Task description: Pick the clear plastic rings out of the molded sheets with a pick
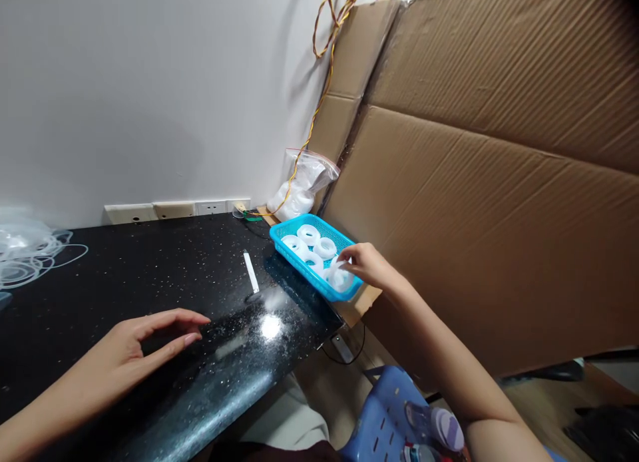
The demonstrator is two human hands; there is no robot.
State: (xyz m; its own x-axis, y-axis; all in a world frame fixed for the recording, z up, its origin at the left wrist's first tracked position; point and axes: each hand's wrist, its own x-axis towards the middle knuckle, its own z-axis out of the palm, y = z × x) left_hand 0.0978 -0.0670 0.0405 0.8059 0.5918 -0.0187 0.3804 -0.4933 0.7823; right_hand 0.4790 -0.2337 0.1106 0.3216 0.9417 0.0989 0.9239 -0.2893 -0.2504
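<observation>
My left hand (154,339) hovers over the black speckled tabletop (164,269), thumb and fingers apart and nothing between them. On the far right, my right hand (367,263) reaches into a blue plastic basket (299,265). Its thumb and fingertips pinch the edge of a translucent white ring (341,279) at the basket's near right end. Several similar white rings (325,248) lie in the basket around it. A slim white pen-like stick (251,271) rests on the tabletop between my left hand and the basket.
A coil of clear tubing (30,265) lies at the far left. Behind the basket stands a clear bag (304,182) with white contents. Large cardboard (479,202) leans on the right. Sockets (180,210) and a yellow wire (319,106) are along the wall. A blue stool (384,415) holds bottles below.
</observation>
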